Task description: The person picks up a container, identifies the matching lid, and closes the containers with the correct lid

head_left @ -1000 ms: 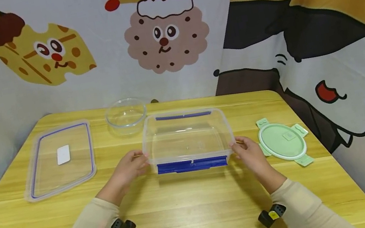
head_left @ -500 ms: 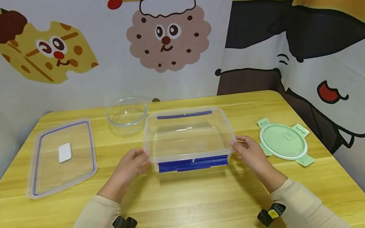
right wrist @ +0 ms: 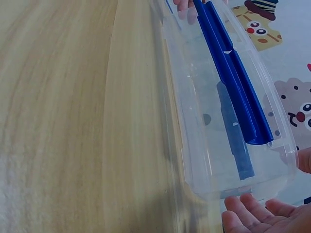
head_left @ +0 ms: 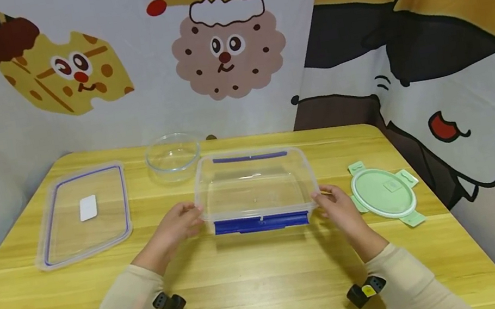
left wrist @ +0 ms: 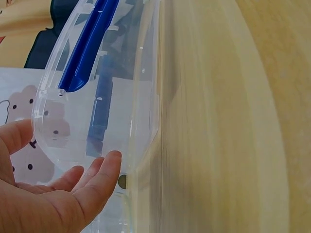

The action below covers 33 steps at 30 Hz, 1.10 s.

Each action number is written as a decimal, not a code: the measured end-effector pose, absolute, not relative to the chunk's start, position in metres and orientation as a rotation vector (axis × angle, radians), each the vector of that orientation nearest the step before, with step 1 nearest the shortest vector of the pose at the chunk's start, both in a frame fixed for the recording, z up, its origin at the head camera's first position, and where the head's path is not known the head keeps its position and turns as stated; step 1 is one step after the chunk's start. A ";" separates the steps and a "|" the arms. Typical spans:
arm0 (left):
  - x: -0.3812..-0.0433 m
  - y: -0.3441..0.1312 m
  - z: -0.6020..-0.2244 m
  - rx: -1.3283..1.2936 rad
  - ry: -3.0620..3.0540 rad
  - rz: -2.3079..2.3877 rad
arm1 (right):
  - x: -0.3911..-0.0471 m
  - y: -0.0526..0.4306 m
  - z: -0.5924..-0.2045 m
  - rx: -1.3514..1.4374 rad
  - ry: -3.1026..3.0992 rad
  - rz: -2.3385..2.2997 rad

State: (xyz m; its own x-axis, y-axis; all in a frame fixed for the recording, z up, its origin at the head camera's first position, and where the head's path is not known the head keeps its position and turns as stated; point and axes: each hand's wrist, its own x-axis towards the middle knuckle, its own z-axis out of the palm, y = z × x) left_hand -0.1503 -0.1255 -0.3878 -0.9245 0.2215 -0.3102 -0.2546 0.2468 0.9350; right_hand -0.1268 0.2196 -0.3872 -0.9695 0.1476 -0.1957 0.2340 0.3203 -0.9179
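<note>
Hardly anything has shifted since the earlier frames: the hands stay at the same two near corners and the clear container (head_left: 256, 189) sits where it did, with only a slight drift of the head camera.

The container stands open at table centre, its blue latch (head_left: 261, 222) facing the person at 6 o'clock and a second blue strip along the far rim at 12. The left hand (head_left: 176, 229) is at the near left corner, at about 8 o'clock of the box. The left wrist view shows the fingers (left wrist: 99, 182) lightly curved under the rim (left wrist: 48, 92) with the thumb above: a loose cradle, not a clench, and whether skin meets plastic I cannot tell. The right hand (head_left: 338, 206) mirrors it at about 4 o'clock. In the right wrist view its fingertips (right wrist: 243, 206) sit just below the corner of the container (right wrist: 218, 121), relaxed and seemingly not clamped on.

My read is that the step is steadying or placing the box. To do it well, both hands should press evenly at the corners so the thin wall does not flex, and stay off the latch so it does not flip.

The rectangular lid (head_left: 81, 214) lies flat at 9 o'clock, well apart. The glass bowl (head_left: 172, 155) stands at 11 o'clock, near the far left corner. The green round lid (head_left: 383, 192) lies at 3 o'clock, just beside the right hand, all on the wooden table (head_left: 260, 285).
</note>
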 end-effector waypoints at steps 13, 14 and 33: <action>-0.142 -0.136 -0.384 -0.032 2.188 1.757 | -0.132 0.219 -0.389 0.367 2.442 -1.756; -0.142 -0.137 -0.384 -0.037 2.193 1.759 | -0.132 0.218 -0.389 0.366 2.436 -1.759; -0.136 -0.188 -0.367 -0.056 2.303 1.783 | -0.134 0.220 -0.388 0.404 2.411 -1.826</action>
State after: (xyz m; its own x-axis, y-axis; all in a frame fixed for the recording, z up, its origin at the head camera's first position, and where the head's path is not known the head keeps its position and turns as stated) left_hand -0.1361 -0.1881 -0.3673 -0.9733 0.1086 -0.2021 -0.1684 0.2598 0.9509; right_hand -0.1342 0.2197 -0.3884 -0.9609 0.1546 -0.2296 0.2629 0.2502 -0.9318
